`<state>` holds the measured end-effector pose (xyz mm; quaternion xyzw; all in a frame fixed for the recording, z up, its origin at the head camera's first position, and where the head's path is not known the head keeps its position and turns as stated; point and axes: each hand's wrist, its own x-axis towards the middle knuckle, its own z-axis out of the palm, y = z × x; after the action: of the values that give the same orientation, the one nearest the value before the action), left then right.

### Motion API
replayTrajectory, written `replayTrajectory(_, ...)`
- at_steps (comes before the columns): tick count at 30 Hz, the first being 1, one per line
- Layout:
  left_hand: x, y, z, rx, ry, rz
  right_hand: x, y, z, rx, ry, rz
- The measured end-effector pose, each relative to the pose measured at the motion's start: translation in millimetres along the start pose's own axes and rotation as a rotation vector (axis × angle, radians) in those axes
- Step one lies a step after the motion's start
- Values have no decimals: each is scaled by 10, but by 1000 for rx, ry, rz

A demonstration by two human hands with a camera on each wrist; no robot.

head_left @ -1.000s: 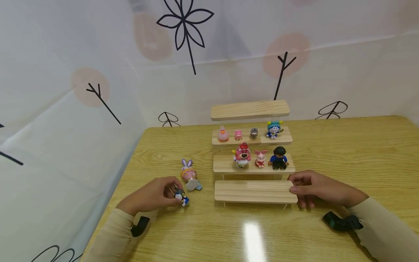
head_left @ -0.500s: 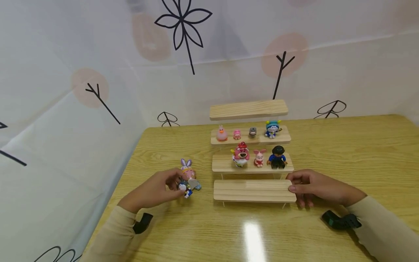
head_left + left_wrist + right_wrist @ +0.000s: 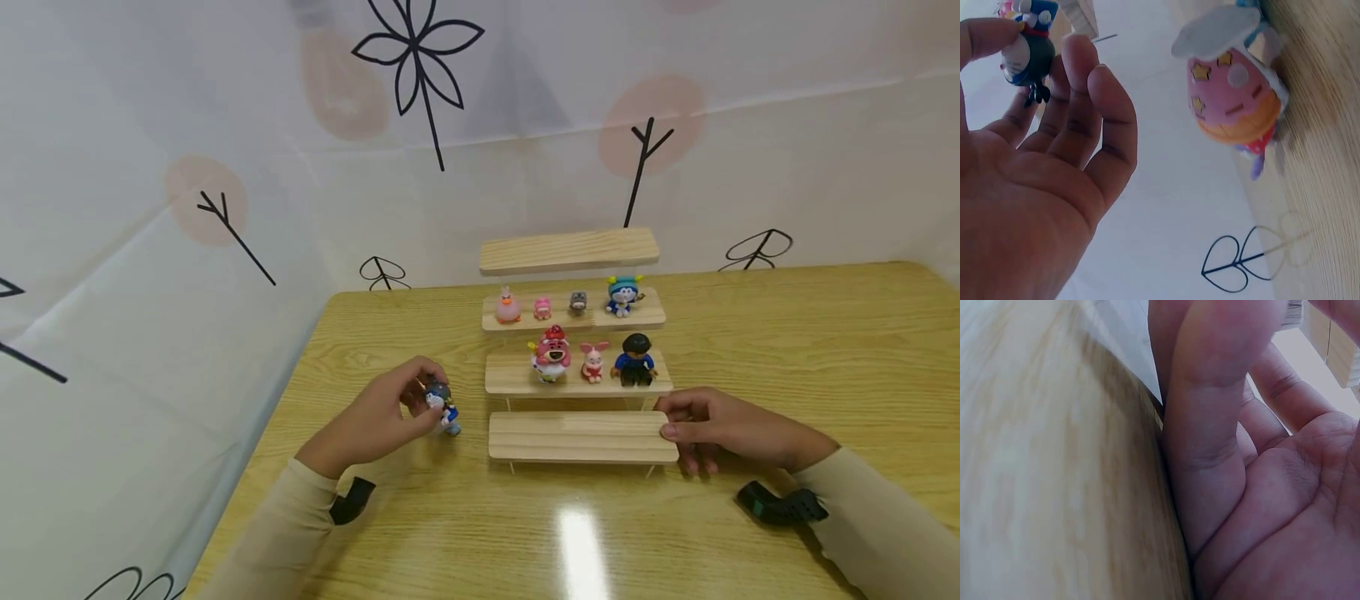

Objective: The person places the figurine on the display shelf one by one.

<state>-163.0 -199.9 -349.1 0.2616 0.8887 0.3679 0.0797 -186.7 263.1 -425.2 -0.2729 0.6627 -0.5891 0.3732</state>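
Note:
My left hand (image 3: 390, 412) pinches a small blue-and-white toy figurine (image 3: 442, 404) with a dark head between thumb and fingers. In the left wrist view the figurine (image 3: 1032, 50) is up at the fingertips. A pink-and-orange bunny figurine (image 3: 1235, 100) lies on the table beside that hand; the head view shows little of it beyond a pale blue end (image 3: 453, 430). My right hand (image 3: 720, 429) holds the right end of the lowest tier of a wooden display stand (image 3: 581, 437), thumb on the board's end. Its lower fingers rest by the tabletop.
The stand rises in steps. A pink bear (image 3: 552, 358), a piglet figurine (image 3: 592, 363) and a dark-haired toy person (image 3: 635, 362) stand on the second tier. Several smaller figurines (image 3: 542, 308) line the third. Behind the table (image 3: 810, 358) hangs a patterned cloth (image 3: 540, 167).
My left hand has carried the figurine away from me and slightly right, now in front of the bunny figurine. My right hand stays at the stand.

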Motion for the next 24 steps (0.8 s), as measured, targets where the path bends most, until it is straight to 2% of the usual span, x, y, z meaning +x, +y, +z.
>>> replayTrajectory(6,102,73,91,-39,30,-20,5,-5,-6,6,-8,-11)
replayTrajectory(10,160,120,143,-41,63,-4,2,-9,2,2,-8,-5)
replayTrajectory(17,292,220,229,37,154,72,-7,-25,-3,0,-4,-9)
replayTrajectory(24,397,333,297,96,202,103,1,-16,0,-5,-1,1)
